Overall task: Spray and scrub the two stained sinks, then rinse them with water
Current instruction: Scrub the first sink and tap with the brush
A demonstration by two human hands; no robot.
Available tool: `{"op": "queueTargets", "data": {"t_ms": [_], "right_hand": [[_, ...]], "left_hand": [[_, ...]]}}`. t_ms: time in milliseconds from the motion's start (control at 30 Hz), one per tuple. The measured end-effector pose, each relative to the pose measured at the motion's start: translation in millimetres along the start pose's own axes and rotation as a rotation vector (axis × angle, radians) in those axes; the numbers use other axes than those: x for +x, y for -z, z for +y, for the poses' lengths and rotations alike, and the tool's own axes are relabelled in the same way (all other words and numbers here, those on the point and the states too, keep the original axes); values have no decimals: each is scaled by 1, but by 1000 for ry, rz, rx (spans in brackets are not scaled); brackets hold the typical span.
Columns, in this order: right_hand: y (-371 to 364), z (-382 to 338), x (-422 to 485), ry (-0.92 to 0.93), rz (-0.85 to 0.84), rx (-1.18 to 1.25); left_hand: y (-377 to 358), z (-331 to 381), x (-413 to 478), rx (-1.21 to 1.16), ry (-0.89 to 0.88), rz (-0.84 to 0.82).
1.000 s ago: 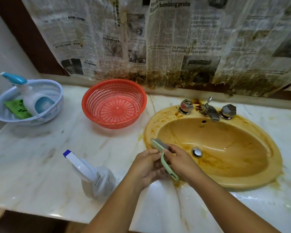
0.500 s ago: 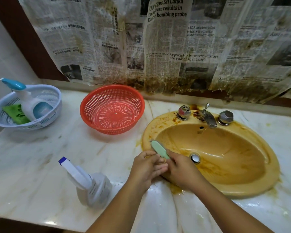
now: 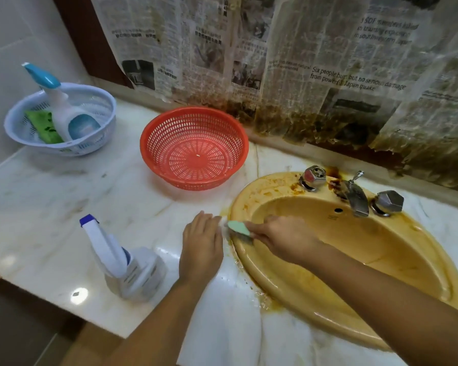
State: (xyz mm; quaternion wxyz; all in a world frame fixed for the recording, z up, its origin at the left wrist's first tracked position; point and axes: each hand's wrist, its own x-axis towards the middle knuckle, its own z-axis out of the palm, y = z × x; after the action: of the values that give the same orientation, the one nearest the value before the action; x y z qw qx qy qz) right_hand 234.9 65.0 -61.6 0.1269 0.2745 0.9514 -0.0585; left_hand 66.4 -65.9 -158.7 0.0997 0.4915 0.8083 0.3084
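Nearest me, on the marble counter [image 3: 64, 207], the white spray bottle [image 3: 127, 265] stands close to the front edge, just left of my left forearm. I judge that a careless swing of that arm could tip it over the side.

Further in, my left hand [image 3: 201, 244] lies flat on the marble, fingers straight and pressed together, just left of the sink's rim. The stone shines as if wet, so a palm I lean on may slide.

My right hand [image 3: 283, 239] is curled round the handle of the green scrub brush [image 3: 238, 228]. Its bristled head sits on the left rim of the yellow sink [image 3: 288, 294], very near that flat hand. A hard stroke leftward could skid off the slick rim into my own fingers, or flick the brown residue onto the counter.

Beyond the bowl, the faucet [image 3: 356, 196] is crusted with stain. Rinsing too early would spread it.

Farther left sit the red basket [image 3: 154, 159] and the white basket [image 3: 19, 128] holding a second spray bottle [image 3: 64, 112] and a green sponge [image 3: 44, 124]. Splashes could also soak the newspaper [image 3: 302, 62] behind. No second sink is in view.
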Motion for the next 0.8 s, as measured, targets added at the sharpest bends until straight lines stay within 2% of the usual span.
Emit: {"op": "queueTargets", "data": {"t_ms": [100,133,233,267,300,367,400,433,533,567,667,700,800], "right_hand": [[11,33,42,-168,96,-38],[12,36,48,-174,97,-23],[8,27,30,134,0,13],[6,32,25,186,-22,10],[9,45,28,154,-14,-18],[16,75,46,-62,72,-87],[17,79,50,-114,88,-76],[14,74,50,-82,82,-32],[2,49,31,224,-10,99],[2,53,31,226,-6,101],[7,76,57,-3,127,-3],[5,73,59,-6,139,-10],[-10,52,35,215,35,137]], "left_hand": [[0,2,1,-18,57,26],[2,4,0,-39,92,37],[6,9,-1,-45,151,52],[5,11,-1,-39,157,52],[5,12,-1,-34,163,52],[3,14,0,-20,169,52],[2,14,-1,-13,167,53],[1,13,-1,-4,161,51],[0,10,0,26,137,30],[0,9,0,36,133,26],[-2,4,0,84,74,7],[-2,3,1,112,50,-16],[-1,-1,3,193,-23,-86]]}}
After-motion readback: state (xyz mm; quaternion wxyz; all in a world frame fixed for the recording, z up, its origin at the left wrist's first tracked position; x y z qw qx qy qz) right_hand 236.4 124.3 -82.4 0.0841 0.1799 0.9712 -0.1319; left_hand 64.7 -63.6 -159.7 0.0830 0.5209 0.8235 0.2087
